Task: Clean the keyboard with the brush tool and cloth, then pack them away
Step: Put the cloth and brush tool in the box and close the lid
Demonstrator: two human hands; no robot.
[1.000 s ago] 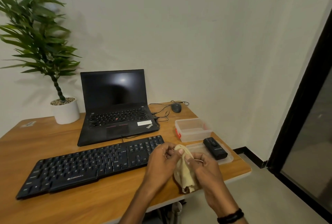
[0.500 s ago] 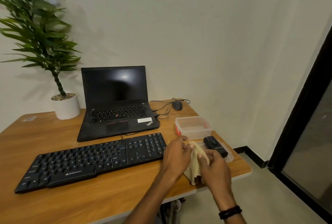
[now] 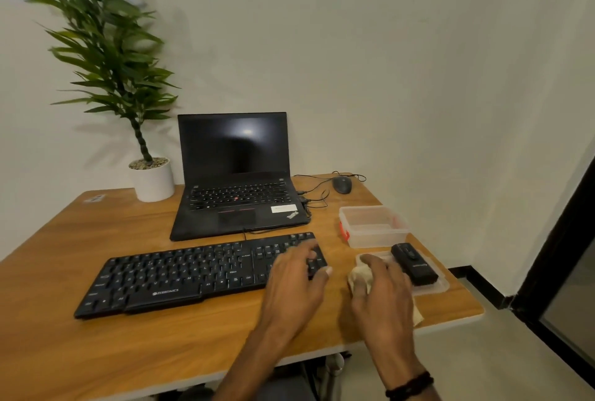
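The black keyboard lies across the middle of the wooden worktop, its long side running slightly uphill to the right, with its cable leading back toward the laptop. The left hand is over the keyboard's right end, above the number pad, fingers spread and relaxed and gripping nothing; motion blur hides whether the fingertips touch the keys. Just to the right of the keyboard, the right hand has its fingers curled round a bunched cream cloth. One wad of it shows under the thumb side and a corner pokes out beneath the heel of the hand, close to the worktop. The two hands are apart, with a strip of bare wood between them. A dark beaded wristband sits on the right wrist. Directly beyond the right hand, the black brush tool lies flat on a clear plastic lid near the worktop's right edge. Behind the lid stands an open clear container with a red clip on its left end; nothing can be made out inside it. An open black laptop with a dark screen sits behind the keyboard. A dark mouse with a looped cable rests at the far right corner. A leafy green plant in a white pot stands to the laptop's left, against the pale wall.
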